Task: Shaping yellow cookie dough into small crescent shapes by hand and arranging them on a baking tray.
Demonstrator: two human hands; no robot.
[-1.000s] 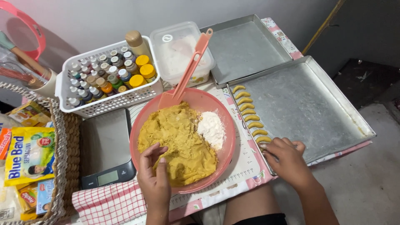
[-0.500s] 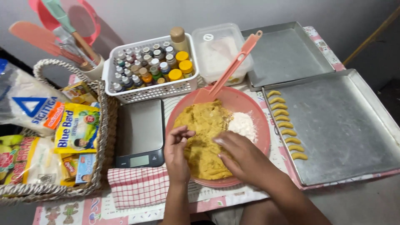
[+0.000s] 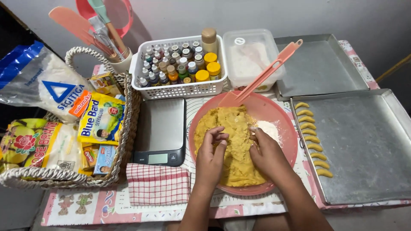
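Both hands (image 3: 210, 152) (image 3: 266, 149) curled over dough (image 3: 233, 141)

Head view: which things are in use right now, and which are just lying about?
In use:
left hand and right hand on the dough
pink bowl
flour
tray with shaped pieces

Lying about:
spatula
scale
bottle basket
lidded tub
empty tray
checked cloth
wicker basket

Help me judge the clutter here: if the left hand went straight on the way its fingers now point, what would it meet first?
The left hand points up and right across the yellow dough, which its fingers already touch. Beyond that it would likely meet the pink spatula leaning on the pink bowl; depth is unclear.
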